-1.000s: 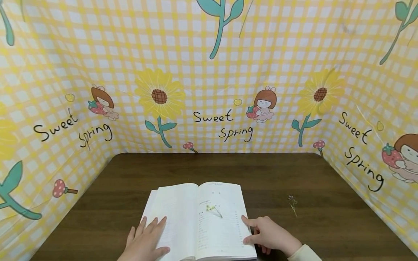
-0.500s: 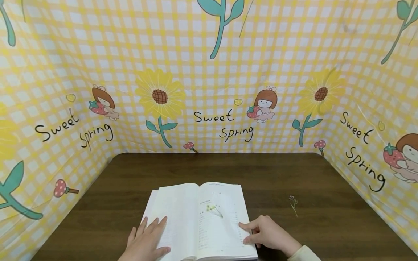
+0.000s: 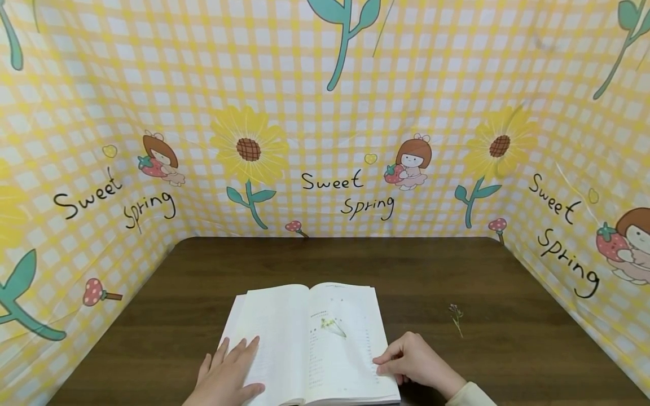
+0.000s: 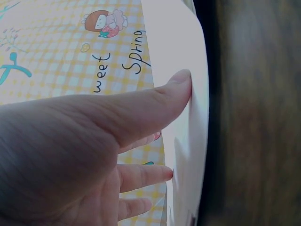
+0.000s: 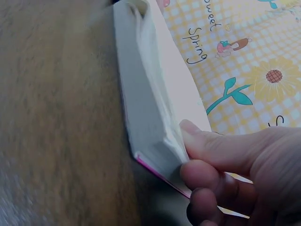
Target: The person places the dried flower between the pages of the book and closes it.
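An open book [image 3: 276, 332] lies on the dark wooden table. My left hand [image 3: 225, 372] rests on the left page, fingers spread and straight; in the left wrist view its thumb [image 4: 155, 106] lies along the white paper. At the right side, my right hand [image 3: 418, 361] pinches the page edge between thumb and index finger, and the right wrist view shows the thumb [image 5: 202, 141] on top with the other fingers curled below. On the right page lies a small pressed sprig [image 3: 332, 327] with yellow-green flowers and thin stems.
Another small dried sprig with purplish tips [image 3: 456, 320] lies on the table [image 3: 244, 259] right of the book. A yellow checked cloth [image 3: 325, 124] with printed sunflowers encloses the back and both sides.
The right hand's index finger has come down along the page's right edge toward the thumb, from apart to a pinch. The left hand, book and both sprigs stay in place.
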### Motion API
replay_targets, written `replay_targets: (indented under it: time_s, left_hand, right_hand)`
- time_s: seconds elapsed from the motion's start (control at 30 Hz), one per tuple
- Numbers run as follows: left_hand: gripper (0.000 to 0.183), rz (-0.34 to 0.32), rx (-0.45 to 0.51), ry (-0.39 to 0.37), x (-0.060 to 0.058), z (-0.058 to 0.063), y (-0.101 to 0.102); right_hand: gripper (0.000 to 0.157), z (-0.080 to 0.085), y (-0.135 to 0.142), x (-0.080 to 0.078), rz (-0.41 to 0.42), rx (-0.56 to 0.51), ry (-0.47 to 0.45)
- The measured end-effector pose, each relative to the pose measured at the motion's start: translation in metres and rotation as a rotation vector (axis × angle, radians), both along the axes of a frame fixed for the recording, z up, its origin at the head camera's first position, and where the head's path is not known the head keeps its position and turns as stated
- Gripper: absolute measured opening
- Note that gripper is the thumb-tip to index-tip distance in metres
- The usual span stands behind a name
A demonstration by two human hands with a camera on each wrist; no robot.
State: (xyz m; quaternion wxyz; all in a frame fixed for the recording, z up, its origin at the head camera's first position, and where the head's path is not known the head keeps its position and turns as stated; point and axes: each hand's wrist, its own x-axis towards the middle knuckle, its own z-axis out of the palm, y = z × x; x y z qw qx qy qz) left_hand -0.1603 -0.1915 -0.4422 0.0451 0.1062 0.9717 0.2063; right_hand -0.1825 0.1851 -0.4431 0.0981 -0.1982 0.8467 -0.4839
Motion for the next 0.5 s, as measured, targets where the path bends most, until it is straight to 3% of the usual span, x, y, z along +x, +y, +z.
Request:
replay_targets:
  time_s: [0.1, 0.5]
  left_hand:
    - [0.085, 0.001, 0.001, 0.001, 0.0001, 0.0003, 0.0]
    - [0.085, 0.0, -0.005, 0.005, 0.0, -0.0007, 0.0]
  right_hand:
    - [0.005, 0.0, -0.001, -0.0005, -0.018, -0.01, 0.009]
    - [0.013, -0.0039, -0.0006, -0.0009, 0.021, 0.037, 0.073]
